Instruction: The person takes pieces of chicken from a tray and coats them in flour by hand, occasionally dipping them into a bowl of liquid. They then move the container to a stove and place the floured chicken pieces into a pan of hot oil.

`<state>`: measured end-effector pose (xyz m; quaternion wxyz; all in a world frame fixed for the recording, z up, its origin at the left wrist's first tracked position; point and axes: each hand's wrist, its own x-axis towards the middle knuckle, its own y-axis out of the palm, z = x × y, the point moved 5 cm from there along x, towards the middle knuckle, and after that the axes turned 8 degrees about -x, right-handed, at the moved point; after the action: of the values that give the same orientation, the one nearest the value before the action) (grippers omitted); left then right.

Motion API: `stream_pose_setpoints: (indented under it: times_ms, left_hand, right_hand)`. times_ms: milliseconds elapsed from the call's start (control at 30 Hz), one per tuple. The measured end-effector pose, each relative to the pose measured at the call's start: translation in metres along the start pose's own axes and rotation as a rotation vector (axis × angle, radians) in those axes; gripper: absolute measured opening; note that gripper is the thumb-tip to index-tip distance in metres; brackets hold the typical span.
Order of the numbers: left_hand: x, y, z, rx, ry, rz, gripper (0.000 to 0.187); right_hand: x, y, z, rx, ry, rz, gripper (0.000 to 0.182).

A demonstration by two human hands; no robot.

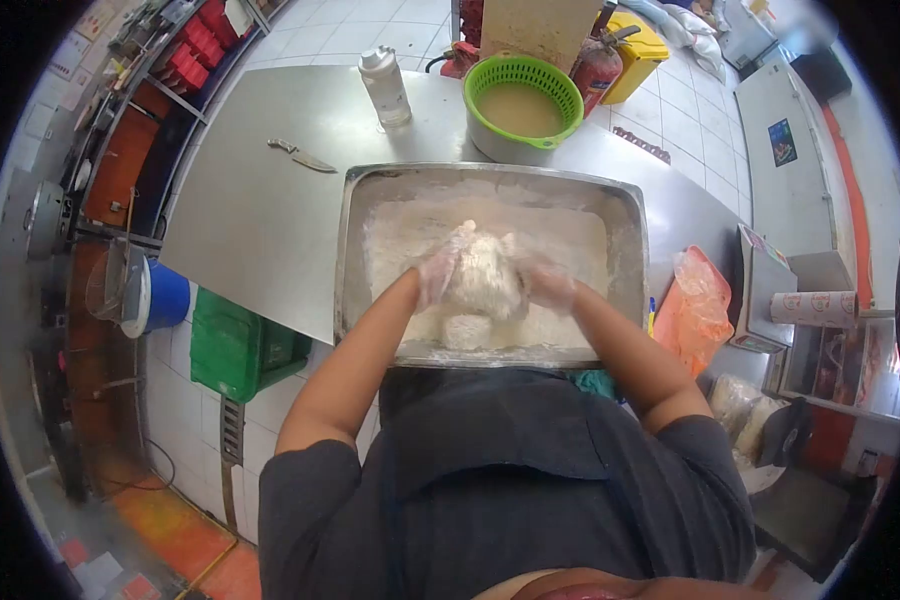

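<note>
Both hands are held inside the steel pan (625, 225), over loose flour (570, 225). A floured piece (485, 275) is positioned between them, near the pan's middle; its kind is masked by the coating. Left hand (438, 278): clear glove worn, fingers laid along the piece's left side; whether it is clamped cannot be told. Right hand (545, 282): gloved too, placed at the piece's right side; fingers blurred by motion, so grip cannot be told either. A second floured lump (465, 332) is seated in the flour just below, on the wearer's side.

The pan is set on a steel table (250, 230). Beyond it, a green colander (523, 68) is nested in a pale tub (510, 148), tan liquid (520, 108) seen inside. A white bottle (385, 90) is stood upright to its left. A knife (302, 156) is laid flat near the pan's far-left corner, blade pointed panward. Orange plastic (692, 305) is placed off the pan's right side.
</note>
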<state>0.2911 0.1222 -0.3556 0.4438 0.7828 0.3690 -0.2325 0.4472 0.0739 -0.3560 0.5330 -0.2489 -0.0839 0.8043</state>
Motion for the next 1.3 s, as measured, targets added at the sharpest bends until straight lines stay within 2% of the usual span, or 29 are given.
stream_pose_setpoints:
  times_ms: [33,100,133,167,200,233,267,333,400,467,500,533,567,600,633,667,700,733,800,833,867,900,933,967,1000,1067,1167,1267,1300]
  left_hand:
    - [0.005,-0.011,0.0,-0.109,0.06,0.113,0.068]
    - [0.001,-0.024,-0.002,-0.206,0.109,0.229,0.07]
    - [-0.006,-0.044,0.003,0.036,0.123,-0.072,0.07]
    - [-0.014,-0.058,0.004,0.28,0.145,-0.371,0.071]
    - [-0.015,-0.055,0.009,0.29,0.15,-0.367,0.071]
    - [-0.011,-0.052,0.028,0.271,-0.082,-0.356,0.07]
    - [-0.01,-0.05,0.045,0.247,-0.315,-0.345,0.069]
    - [0.021,-0.054,0.057,0.365,-0.206,-0.278,0.069]
    - [0.032,-0.054,0.05,0.48,-0.096,-0.208,0.069]
    - [0.027,-0.048,0.038,0.213,0.162,0.001,0.068]
    - [0.017,-0.049,0.033,0.212,0.148,-0.002,0.068]
    - [0.001,-0.044,0.022,-0.002,0.114,0.04,0.064]
    - [-0.006,-0.047,0.019,-0.112,0.095,0.062,0.062]
    - [-0.014,-0.05,0.016,-0.221,0.074,0.081,0.06]
    - [-0.02,-0.074,0.013,0.018,0.057,-0.305,0.058]
    - [-0.03,-0.092,0.005,0.263,0.047,-0.687,0.056]
    - [-0.031,-0.091,0.001,0.262,0.058,-0.686,0.056]
    - [-0.034,-0.086,-0.011,0.552,0.207,-0.683,0.049]
    - [-0.032,-0.082,-0.012,0.844,0.353,-0.671,0.045]
    - [-0.023,-0.077,-0.01,1.024,0.681,-0.665,0.045]
    - [-0.01,-0.074,-0.003,0.899,0.722,-0.636,0.047]
    - [0.003,-0.072,0.003,0.774,0.763,-0.605,0.048]
    - [0.013,-0.053,0.008,0.413,0.677,-0.461,0.048]
    - [0.022,-0.034,0.014,0.043,0.581,-0.371,0.05]
    - [0.01,0.006,0.005,-0.274,0.645,-0.187,0.047]
    - [-0.015,0.057,0.015,-0.562,0.353,-0.224,0.043]
    - [-0.015,0.064,0.038,-0.509,0.35,-0.145,0.042]
    - [0.003,0.05,0.047,-0.43,0.394,-0.028,0.042]
    - [0.036,0.016,0.053,-0.172,0.526,-0.001,0.043]
  right_hand:
    - [-0.005,-0.009,-0.001,0.076,-0.099,-0.024,0.041]
    - [-0.009,-0.016,-0.05,0.612,0.108,-0.005,0.042]
    - [-0.01,-0.017,-0.044,0.62,0.107,-0.018,0.042]
    - [-0.013,-0.014,-0.049,0.462,0.371,0.047,0.039]
    - [-0.017,-0.012,-0.051,0.293,0.628,0.114,0.036]
    - [-0.01,-0.004,-0.056,0.292,0.619,0.105,0.036]
    - [0.0,0.012,-0.061,0.036,0.459,0.215,0.033]
    - [0.007,0.035,-0.035,-0.222,0.286,0.314,0.031]
    - [0.001,0.034,0.025,0.001,0.376,0.227,0.03]
    - [0.005,0.023,0.028,-0.049,0.267,0.195,0.03]
    - [0.006,0.017,0.028,-0.096,0.162,0.165,0.029]
    - [0.006,0.017,0.005,0.349,0.15,0.08,0.03]
    - [0.006,0.012,-0.003,0.357,0.162,0.084,0.03]
    - [0.008,-0.003,-0.01,-0.132,0.16,-0.023,0.03]
    - [0.007,-0.015,-0.011,-0.625,0.146,-0.132,0.029]
    - [0.004,-0.018,-0.015,-0.63,0.144,-0.137,0.029]
    - [0.0,-0.023,-0.003,-0.804,-0.022,-0.29,0.029]
    - [-0.005,-0.025,0.009,-0.971,-0.194,-0.442,0.03]
    - [-0.008,-0.019,0.031,-0.931,-0.226,-0.47,0.032]
    - [-0.009,-0.012,0.046,-0.889,-0.254,-0.495,0.035]
    - [-0.003,0.0,0.05,-0.89,-0.254,-0.5,0.035]
    - [0.005,0.009,0.049,-0.553,-0.232,-0.523,0.037]
    - [0.01,0.016,0.048,-0.217,-0.211,-0.535,0.039]
    - [0.009,0.025,0.055,-0.218,-0.218,-0.543,0.039]
    - [0.01,0.04,0.052,0.029,-0.087,-0.403,0.041]
    - [0.017,0.052,0.051,0.272,0.033,-0.27,0.044]
    - [0.018,0.038,0.053,0.532,-0.116,-0.513,0.043]
    - [0.002,0.058,0.063,0.063,-0.011,-0.383,0.041]
    - [-0.003,0.066,0.066,-0.097,0.018,-0.35,0.041]
